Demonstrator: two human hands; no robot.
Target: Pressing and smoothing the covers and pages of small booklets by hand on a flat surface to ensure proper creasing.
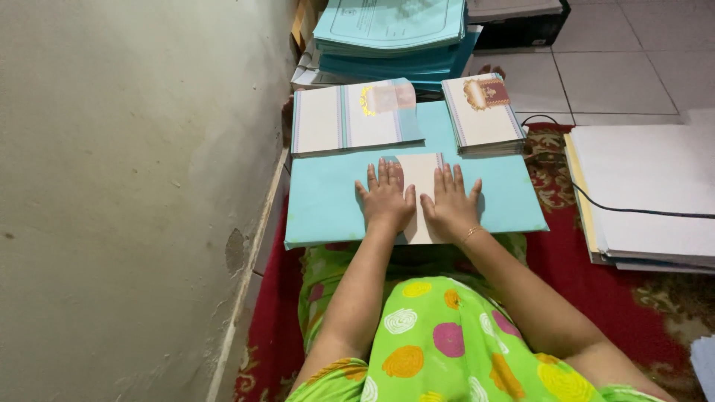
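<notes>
- The fingers of the left hand (386,199) and the right hand (450,205) lie spread and flat, palms down, gripping nothing; both press on a cream folded card (419,186).
- The two hands sit side by side, thumbs nearly touching, over the middle of the card.
- The card lies on a light blue board (328,201) resting across the person's lap; it looks flat and closed, with a thin striped edge at its far end.
- By my judgement, this card is being pressed flat after folding; the pressing looks under way, not finished.
- Beyond the card, on the far left of the board, an open printed sheet (350,117) with grey bands and a gold emblem lies unfolded.
- Beyond the card to the right sits a stack of folded cards (484,112), seemingly finished pieces.
- Farther off are turquoise paper piles (391,30).
</notes>
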